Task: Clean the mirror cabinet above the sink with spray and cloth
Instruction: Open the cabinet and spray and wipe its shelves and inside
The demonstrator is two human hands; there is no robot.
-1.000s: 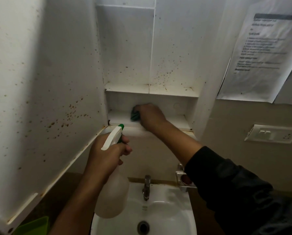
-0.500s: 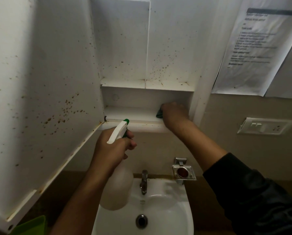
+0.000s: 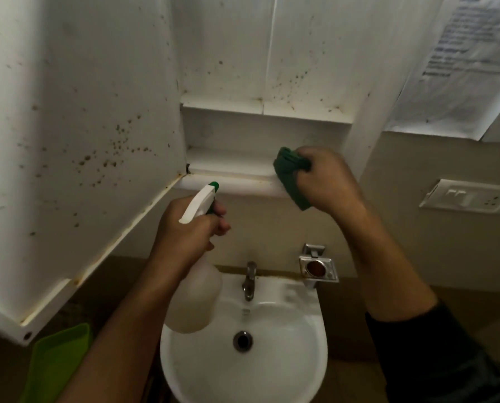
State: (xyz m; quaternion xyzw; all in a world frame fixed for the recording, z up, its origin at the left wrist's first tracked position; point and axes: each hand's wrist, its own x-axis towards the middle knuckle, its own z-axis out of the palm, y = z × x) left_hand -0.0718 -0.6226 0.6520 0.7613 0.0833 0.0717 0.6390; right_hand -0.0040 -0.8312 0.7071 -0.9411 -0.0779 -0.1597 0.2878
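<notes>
Speckled white walls lined the open mirror cabinet above the white ceramic sink. I judged wiping of its lowest shelf in hand: my right hand gripped the one bunched dark green cloth at the shelf's front lip, my left hand clasped the one translucent white spray bottle over the sink. Next, I reckoned, spraying the stained upper panels.

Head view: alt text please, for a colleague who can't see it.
A right hand grips a dark green cloth at the front edge of an open white cabinet's bottom shelf. The left hand holds a translucent spray bottle above a white sink.
</notes>
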